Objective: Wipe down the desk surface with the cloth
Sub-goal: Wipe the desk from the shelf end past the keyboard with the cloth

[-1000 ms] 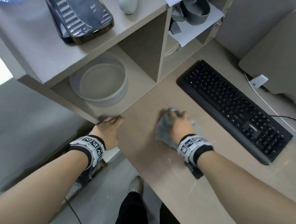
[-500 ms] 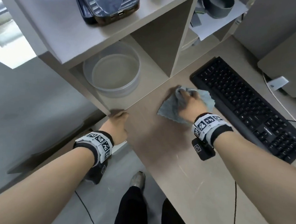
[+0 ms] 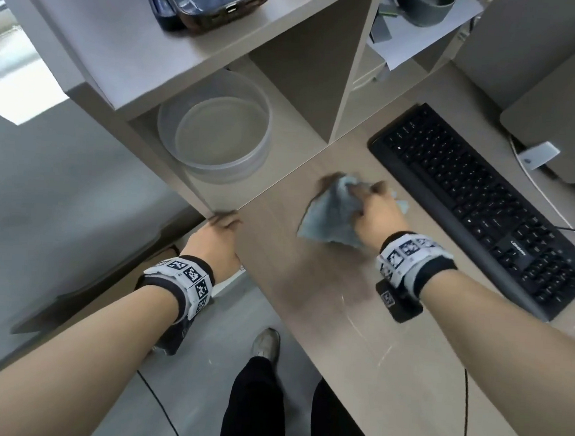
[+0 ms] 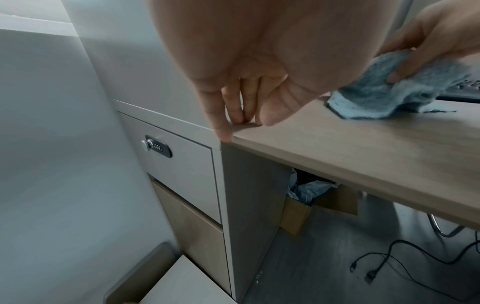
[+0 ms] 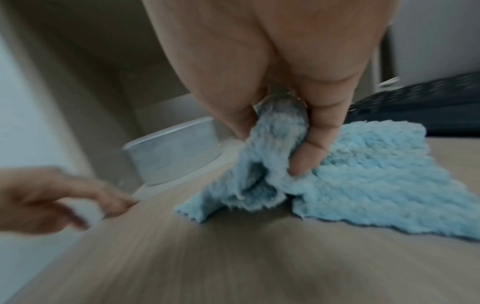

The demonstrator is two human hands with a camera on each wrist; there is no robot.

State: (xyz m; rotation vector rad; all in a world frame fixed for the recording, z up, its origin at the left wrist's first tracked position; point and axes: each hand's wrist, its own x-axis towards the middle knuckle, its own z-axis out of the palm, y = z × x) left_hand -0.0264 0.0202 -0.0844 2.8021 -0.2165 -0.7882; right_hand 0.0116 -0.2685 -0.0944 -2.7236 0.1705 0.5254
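Blue terry cloth [image 5: 363, 174] bunched and pinched by right hand [image 3: 378, 214]: thumb and fingers curled round fold, likely for firm wiping grip; loose remainder spread on desk surface [image 3: 325, 288], between clear round container [image 3: 217, 134] and black keyboard [image 3: 477, 204]. Desk corner touched by left hand [image 4: 241, 98], fingers straight, together, holding nothing; bracing judged likely.

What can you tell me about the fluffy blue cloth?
The cloth is light blue and fuzzy, like a small towel, with frayed edges. It is crumpled: the middle is bunched up in the right hand, whose fingers curl round it, and the rest spreads flat on the wooden desk. It lies between a black keyboard and a clear round tub, touching neither.
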